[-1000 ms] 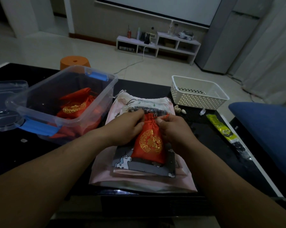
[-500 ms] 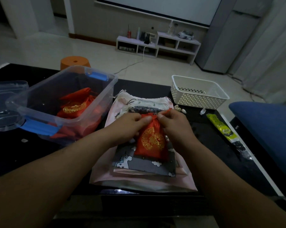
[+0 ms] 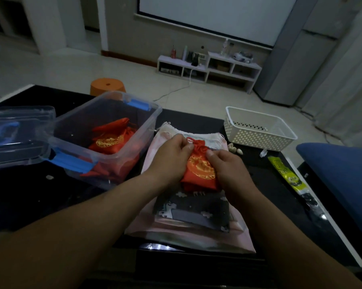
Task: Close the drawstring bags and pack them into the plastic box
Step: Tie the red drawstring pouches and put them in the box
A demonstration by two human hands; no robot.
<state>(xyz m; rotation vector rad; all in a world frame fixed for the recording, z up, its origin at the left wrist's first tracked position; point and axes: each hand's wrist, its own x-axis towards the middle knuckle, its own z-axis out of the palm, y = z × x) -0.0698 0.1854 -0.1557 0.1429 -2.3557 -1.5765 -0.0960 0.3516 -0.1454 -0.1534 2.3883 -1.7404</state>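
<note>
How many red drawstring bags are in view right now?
3 clearly: one red gold-embroidered fabric bag gripped by left hand and right hand, two others stacked in the clear plastic box; red fabric beneath may be more.

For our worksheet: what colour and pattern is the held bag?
The red bag carries a gold round emblem; head view.

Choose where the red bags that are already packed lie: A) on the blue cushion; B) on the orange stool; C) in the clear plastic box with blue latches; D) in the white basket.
C: the packed red bags lie inside the clear plastic box, to the left of the red bag that the left hand and the right hand grip.
</note>
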